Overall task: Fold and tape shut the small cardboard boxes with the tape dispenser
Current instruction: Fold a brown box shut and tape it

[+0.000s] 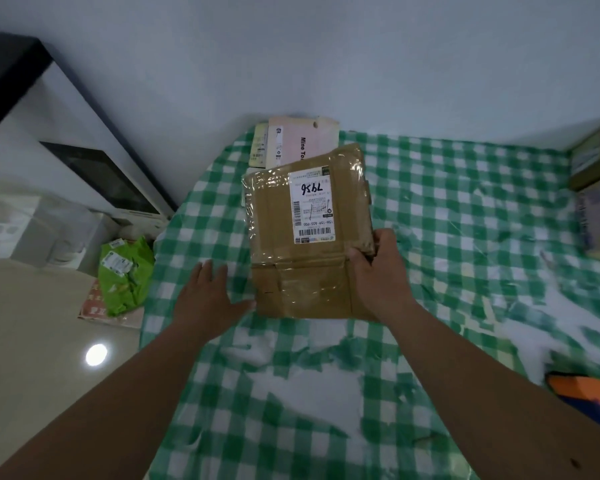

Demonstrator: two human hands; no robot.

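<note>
The cardboard box (309,237) lies flat on the green-checked cloth (447,202), label up and glossy with tape already on it; the right hand (378,271) grips its right edge, thumb on top and fingers curled under, while the left hand (210,292) rests beside the near-left corner, fingers straight and slightly apart, thumb just touching the cardboard. No tape dispenser is in view — a likely snag, since a one-sided grip could let the box swing or slide on the loose cloth; the slick tape makes a slipped hold more likely.
</note>
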